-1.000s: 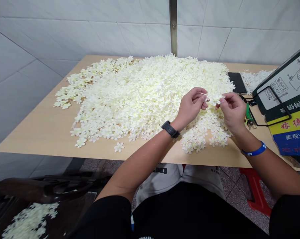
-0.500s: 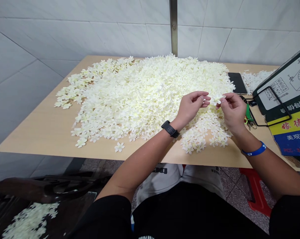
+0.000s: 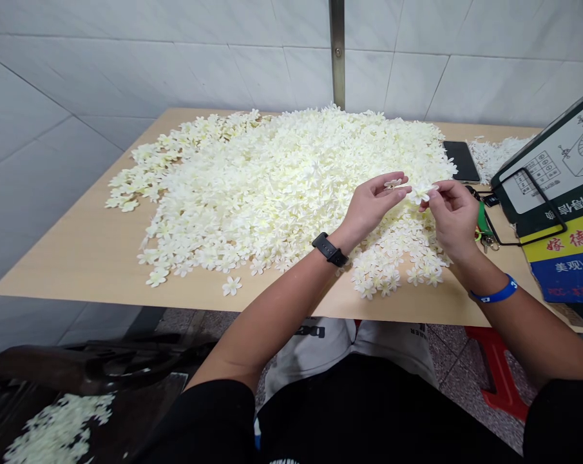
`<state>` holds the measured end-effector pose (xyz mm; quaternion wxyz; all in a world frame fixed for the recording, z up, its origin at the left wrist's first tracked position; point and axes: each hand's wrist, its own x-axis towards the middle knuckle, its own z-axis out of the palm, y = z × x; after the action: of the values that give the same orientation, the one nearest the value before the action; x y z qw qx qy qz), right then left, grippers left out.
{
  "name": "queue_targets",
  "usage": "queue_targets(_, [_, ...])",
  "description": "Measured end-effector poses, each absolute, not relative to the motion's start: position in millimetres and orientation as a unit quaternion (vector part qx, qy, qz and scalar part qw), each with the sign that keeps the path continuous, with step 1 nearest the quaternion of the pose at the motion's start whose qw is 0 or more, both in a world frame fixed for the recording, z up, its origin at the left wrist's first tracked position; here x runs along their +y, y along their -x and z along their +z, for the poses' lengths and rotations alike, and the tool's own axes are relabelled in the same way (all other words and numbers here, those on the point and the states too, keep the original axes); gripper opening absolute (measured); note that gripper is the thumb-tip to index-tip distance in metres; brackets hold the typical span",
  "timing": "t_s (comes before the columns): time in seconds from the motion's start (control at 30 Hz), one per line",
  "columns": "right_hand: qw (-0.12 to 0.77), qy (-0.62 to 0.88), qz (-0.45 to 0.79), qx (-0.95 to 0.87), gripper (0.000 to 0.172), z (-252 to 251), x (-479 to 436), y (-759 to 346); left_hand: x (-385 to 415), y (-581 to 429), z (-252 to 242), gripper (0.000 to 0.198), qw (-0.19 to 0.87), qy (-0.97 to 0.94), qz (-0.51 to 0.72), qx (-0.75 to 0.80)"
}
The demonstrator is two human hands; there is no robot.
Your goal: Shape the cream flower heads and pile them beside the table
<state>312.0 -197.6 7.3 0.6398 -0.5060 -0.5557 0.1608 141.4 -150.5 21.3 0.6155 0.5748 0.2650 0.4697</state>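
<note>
Head view: pinching a white flower at its edge in the right hand above the bench; showing a second blossom between fingers of the left hand, grip unclear; probably handling light, soft, creasable, calling for petal-edge pinching.

The right hand is pinching a flower near the left hand; blossoms are lying across the tabletop.

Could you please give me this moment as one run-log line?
Right hand: pinching white flower | left hand: beside it, grip unclear | flower pile: spread on table
</note>
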Motion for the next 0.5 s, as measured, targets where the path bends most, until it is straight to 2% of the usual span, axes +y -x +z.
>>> queue_targets(0.1, [0.640,0.507,0.161,-0.555,0.019,7.0,-197.4,-312.1,-150.8,-141.1,22.4,0.022,0.615,-0.574,0.461,0.283])
queue_targets(0.33, [0.641,0.504,0.162,-0.556,0.018,8.2,-197.7,-312.2,-152.4,-140.2,21.4,0.022,0.549,-0.600,0.489,0.316])
queue_targets(0.5, [0.640,0.506,0.158,-0.557,0.021,8.2,-197.7,-311.7,-151.9,-141.7,20.0,0.029,0.561,-0.575,0.508,0.311])
